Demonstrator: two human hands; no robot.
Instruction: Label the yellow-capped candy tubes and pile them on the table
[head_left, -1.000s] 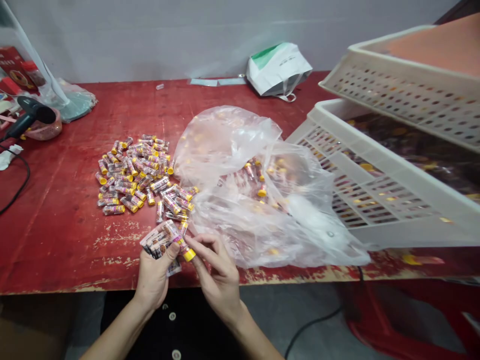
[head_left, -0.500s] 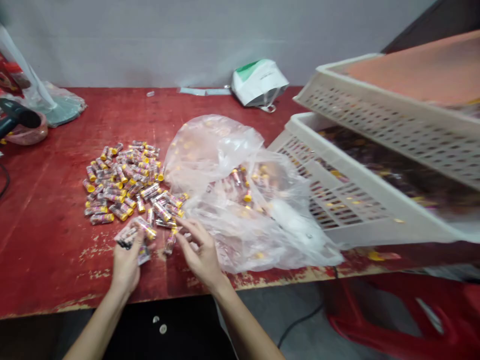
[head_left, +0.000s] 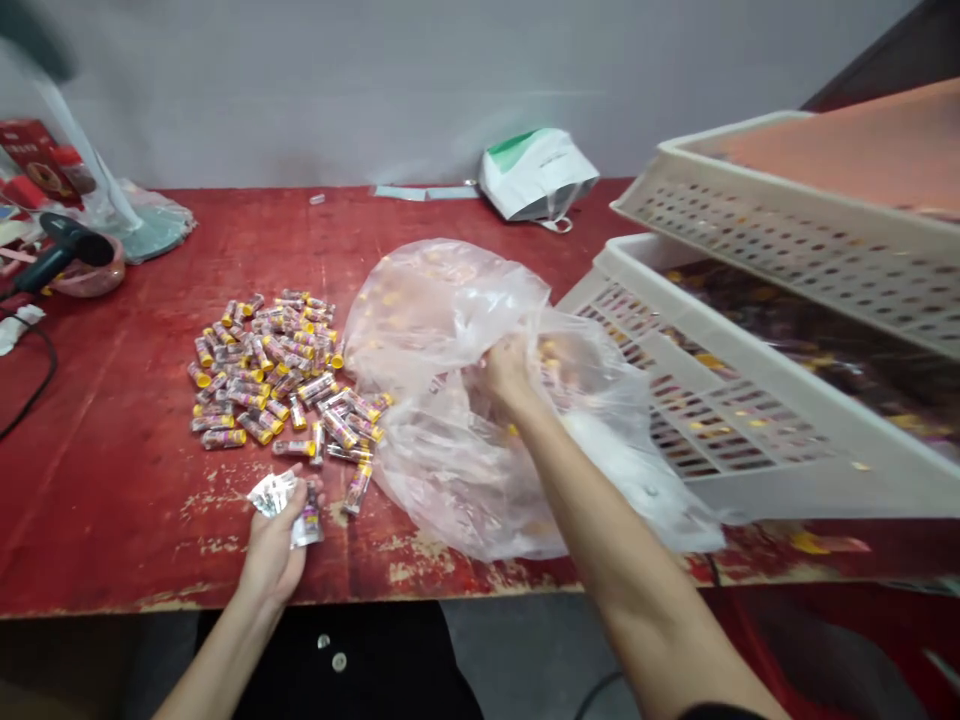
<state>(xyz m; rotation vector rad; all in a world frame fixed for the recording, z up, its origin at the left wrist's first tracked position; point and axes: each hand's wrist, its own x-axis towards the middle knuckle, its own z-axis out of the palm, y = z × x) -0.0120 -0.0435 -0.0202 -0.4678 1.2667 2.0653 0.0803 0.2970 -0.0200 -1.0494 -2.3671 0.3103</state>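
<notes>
Packets: left hand is clamping them under the thumb; light pressure should do.
Plastic bag: its folds are hiding right hand's fingertips (can't tell if closed); gentle movement should avoid tears.
Tubes: lying piled on counter, beside bag.

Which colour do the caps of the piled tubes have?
The caps are yellow, seen best in the head view.

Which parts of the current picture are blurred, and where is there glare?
Head view: the dark object at upper left is smeared; the upper crate at right looks soft. Head view, glare: pale reflections on the plastic bag, and a bright shine on the silvery packets in the left hand.
</notes>
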